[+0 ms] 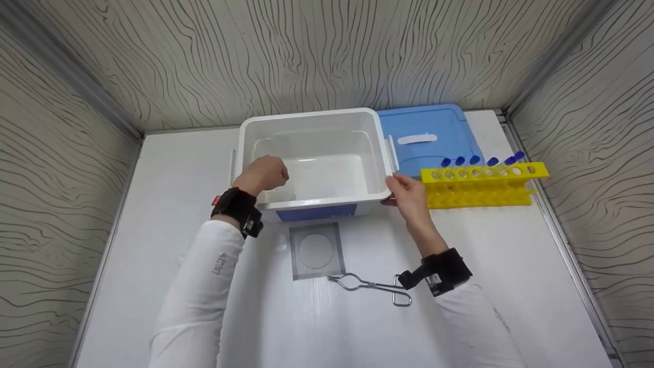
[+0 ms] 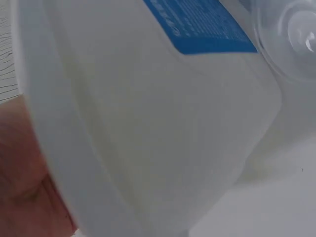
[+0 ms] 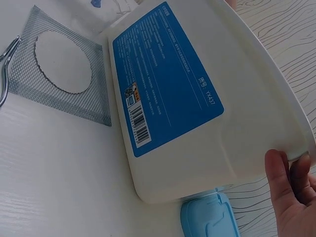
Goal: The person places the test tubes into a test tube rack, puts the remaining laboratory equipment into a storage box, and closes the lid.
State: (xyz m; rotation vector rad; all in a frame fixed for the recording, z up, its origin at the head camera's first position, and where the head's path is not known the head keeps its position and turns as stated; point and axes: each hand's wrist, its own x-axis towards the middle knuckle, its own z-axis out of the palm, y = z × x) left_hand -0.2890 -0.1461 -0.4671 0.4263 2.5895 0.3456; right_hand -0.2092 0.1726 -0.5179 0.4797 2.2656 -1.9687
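Note:
A white plastic storage box [image 1: 327, 200] with a blue label [image 3: 168, 79] stands near the back of the table. My left hand [image 1: 265, 174] reaches over its near left rim, fingers bent down inside. The fingertips are hidden, so whether they hold anything does not show. Only part of that hand [image 2: 24, 173] appears behind the rim in the left wrist view. With thumb and fingers, my right hand [image 1: 409, 197] pinches the rim at the near right corner. In front of the box lie a wire gauze [image 1: 334, 266] with a pale round centre and metal crucible tongs [image 1: 372, 284].
A blue lid [image 1: 424, 122] lies right of the box. Before it, a yellow test tube rack [image 1: 480, 199] holds several tubes with blue caps [image 1: 493, 161]. A clear round object [image 2: 291, 39] sits by the box's front. Patterned walls [image 1: 327, 61] enclose the table.

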